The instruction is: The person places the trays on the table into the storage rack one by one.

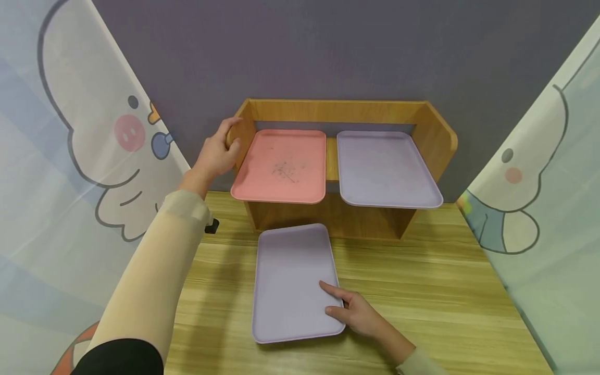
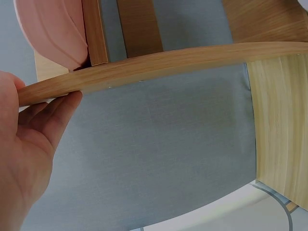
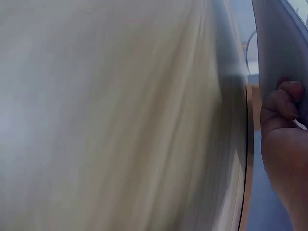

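A small wooden shelf (image 1: 337, 110) stands at the back of the table. My left hand (image 1: 218, 148) grips the upper edge of its left side panel (image 2: 159, 62), with fingers on the outer face in the left wrist view. On the shelf's top level lie a pink tray (image 1: 286, 166) at left and a lavender tray (image 1: 386, 169) at right. In front of the shelf, my right hand (image 1: 358, 312) holds the right edge of another lavender tray (image 1: 295, 286). Its thumb and index finger are over the tray's face; the right wrist view shows curled fingers (image 3: 284, 98) beneath it.
The wood-grain table (image 1: 445, 291) extends to the right and front. A grey panel (image 1: 328, 52) rises behind the shelf. Cartoon-printed curtains (image 1: 94, 156) hang on both sides. The shelf's lower compartment (image 1: 361, 219) lies below the trays.
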`<state>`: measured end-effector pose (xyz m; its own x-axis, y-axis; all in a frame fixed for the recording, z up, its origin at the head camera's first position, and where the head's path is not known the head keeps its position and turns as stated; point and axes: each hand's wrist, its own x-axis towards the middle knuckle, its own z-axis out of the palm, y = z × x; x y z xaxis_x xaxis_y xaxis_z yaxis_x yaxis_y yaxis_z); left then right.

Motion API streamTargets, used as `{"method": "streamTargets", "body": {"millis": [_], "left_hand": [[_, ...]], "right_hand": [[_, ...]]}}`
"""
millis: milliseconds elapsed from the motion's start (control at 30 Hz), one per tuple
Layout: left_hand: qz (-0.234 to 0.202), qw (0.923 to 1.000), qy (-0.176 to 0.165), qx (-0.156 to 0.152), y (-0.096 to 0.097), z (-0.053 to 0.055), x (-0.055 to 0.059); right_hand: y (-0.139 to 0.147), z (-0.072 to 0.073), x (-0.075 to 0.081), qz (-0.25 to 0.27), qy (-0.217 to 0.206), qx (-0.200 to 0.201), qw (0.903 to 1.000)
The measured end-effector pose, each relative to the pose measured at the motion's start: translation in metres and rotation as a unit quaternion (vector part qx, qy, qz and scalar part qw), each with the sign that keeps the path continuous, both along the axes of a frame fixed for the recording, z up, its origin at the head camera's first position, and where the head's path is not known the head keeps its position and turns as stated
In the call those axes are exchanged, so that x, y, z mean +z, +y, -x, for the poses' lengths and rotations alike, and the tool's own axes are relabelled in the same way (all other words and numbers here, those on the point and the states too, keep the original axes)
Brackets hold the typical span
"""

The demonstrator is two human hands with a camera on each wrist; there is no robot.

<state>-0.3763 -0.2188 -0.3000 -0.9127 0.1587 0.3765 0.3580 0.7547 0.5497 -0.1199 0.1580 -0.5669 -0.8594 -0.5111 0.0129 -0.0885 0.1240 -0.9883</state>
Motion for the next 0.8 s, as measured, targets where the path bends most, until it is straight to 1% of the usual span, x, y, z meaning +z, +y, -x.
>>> {"method": "streamTargets", "body": {"millis": [100,233,400,500,600,733,800], "left_hand": [[0.002,1.0,-0.003,-0.001,0.0,0.0,0.001],[0.003,1.0,-0.007,-0.002,0.0,-0.001,0.002],[-0.001,1.0,-0.01,-0.002,0.0,-0.002,0.002],[0.0,0.9999,-0.011,0.001,0.0,-0.003,0.002],[-0.001,0.9999,-0.011,0.002,0.0,-0.004,0.002],[-0.003,1.0,-0.005,-0.001,0.001,-0.003,0.002],[-0.003,1.0,-0.004,0.0,0.001,-0.003,0.002]], "right_hand": [[0.017,0.003,-0.001,-0.022,0.017,-0.016,0.9995],[0.036,0.008,-0.003,-0.036,0.035,-0.033,0.9982],[0.054,0.015,-0.003,-0.059,0.025,-0.066,0.9958],[0.06,0.021,-0.001,-0.08,0.018,-0.077,0.9937],[0.066,0.029,0.002,-0.116,0.025,-0.09,0.9888],[0.073,0.041,0.007,-0.172,0.038,-0.116,0.9775],[0.076,0.047,0.01,-0.193,0.035,-0.128,0.9722]]}}
